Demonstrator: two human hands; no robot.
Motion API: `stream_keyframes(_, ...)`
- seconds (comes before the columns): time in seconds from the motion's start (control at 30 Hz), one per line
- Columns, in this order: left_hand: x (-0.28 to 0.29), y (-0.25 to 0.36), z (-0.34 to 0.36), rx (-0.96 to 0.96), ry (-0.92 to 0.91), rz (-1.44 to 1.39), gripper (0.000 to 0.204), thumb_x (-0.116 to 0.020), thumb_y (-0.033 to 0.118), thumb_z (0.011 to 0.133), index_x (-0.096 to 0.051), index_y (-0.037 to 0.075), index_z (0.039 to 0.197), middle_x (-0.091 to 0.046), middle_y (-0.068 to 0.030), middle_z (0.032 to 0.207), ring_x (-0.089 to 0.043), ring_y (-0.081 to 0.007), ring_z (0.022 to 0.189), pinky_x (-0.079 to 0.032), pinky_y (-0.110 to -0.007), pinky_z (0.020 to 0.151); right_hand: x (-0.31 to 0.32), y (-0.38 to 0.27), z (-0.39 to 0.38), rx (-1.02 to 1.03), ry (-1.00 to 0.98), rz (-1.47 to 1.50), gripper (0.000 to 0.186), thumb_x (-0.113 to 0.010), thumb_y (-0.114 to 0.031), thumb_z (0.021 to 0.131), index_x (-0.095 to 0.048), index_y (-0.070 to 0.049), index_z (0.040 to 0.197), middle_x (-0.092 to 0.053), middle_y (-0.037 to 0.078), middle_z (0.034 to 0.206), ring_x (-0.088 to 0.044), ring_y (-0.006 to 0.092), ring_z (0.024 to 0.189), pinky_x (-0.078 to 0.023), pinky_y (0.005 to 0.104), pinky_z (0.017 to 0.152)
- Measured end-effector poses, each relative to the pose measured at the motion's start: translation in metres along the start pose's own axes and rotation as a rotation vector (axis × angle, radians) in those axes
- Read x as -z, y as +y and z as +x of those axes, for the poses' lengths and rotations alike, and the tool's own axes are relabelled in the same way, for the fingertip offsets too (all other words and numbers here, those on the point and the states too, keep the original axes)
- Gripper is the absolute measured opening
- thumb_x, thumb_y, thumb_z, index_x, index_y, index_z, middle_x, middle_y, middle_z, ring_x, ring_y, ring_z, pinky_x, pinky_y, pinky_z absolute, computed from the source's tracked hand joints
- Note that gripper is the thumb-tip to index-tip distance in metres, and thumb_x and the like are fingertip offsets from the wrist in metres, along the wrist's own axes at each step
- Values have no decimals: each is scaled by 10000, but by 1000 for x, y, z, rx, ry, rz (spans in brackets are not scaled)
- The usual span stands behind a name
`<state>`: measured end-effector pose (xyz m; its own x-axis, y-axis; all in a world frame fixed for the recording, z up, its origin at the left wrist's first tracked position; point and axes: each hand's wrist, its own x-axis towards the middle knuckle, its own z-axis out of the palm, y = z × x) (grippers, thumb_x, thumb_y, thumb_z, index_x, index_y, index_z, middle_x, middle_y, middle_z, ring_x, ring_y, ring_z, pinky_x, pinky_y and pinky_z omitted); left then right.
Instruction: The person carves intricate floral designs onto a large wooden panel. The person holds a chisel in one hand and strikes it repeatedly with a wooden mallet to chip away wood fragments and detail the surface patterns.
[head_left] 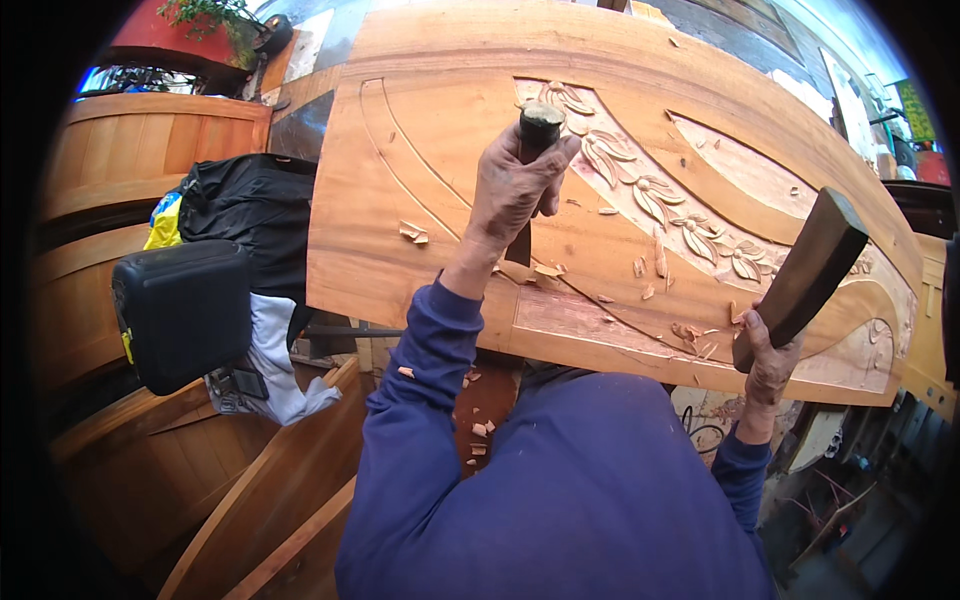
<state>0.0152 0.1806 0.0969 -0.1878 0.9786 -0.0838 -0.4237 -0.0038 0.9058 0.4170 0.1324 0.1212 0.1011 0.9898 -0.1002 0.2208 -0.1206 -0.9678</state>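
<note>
Head view: two bare hands, two tools and one broad carved panel of orange-brown wood point(430, 130). The left hand point(515, 185), left of the panel's middle, has its fingers clamped on one dark, round-topped tool handle point(541, 120); a dark blade shows below the fist, and whether its tip touches the wood cannot be told. The right hand point(773, 362), at the panel's near right, has its fingers closed round the near end of one long, dark wooden block point(810, 270), tilted with its thick end far and to the right.

At least five carved leaf clusters point(655, 200) run from far middle toward the right in a sunken pale band. Curled, pale wood chips point(413, 232), too many to count, are scattered over the smooth panel, with more on the brown surface below.

To the left are one black hard-sided case point(185, 315), one black cloth point(250, 205), one white cloth point(275, 360) and several panelled wooden pieces point(170, 140). Far left stands one red planter point(170, 30) with green leaves.

Dark blue clothing point(600, 480) hides part of the panel's near edge; the block covers some carving, and the left fist hides much of its tool
</note>
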Motion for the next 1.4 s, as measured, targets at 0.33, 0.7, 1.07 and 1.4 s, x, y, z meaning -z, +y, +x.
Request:
stream_keyframes(0.33, -12, -6, 2, 34, 64, 115, 199, -789, 176, 971, -663, 37, 1039, -592, 39, 672, -481, -20, 473, -369, -210, 407, -59, -91, 114, 253, 10, 279, 328, -781, -154, 905, -665, 15, 1161, -692, 91, 970, -688, 172, 853, -581, 302, 776)
stream_keyframes(0.7, -11, -7, 3, 156, 63, 151, 204, -795, 166, 962, -656, 31, 1026, -576, 41, 669, -466, -24, 471, -351, -219, 408, -142, -73, 159, 500, -764, -441, 781, -699, 61, 818, -512, -145, 1547, -647, 85, 1430, -651, 201, 1188, -539, 310, 982)
stream_keyframes(1.07, -3, -15, 7, 177, 70, 92, 251, -823, 211, 937, -663, 28, 1003, -556, 41, 626, -445, -29, 450, -337, -227, 401, -162, -65, 170, 469, -886, -605, 954, -740, -17, 817, -404, -459, 1592, -702, 165, 1302, -700, 263, 1139, -565, 373, 999)
stream_keyframes(1.4, -2, -18, 9, 231, 56, 112, 269, -830, 264, 934, -643, 70, 954, -545, 52, 649, -477, -25, 486, -352, -209, 404, -178, -79, 163, 574, -858, -620, 717, -756, -59, 851, -545, -219, 1517, -738, 105, 1150, -693, 208, 1042, -561, 344, 891)
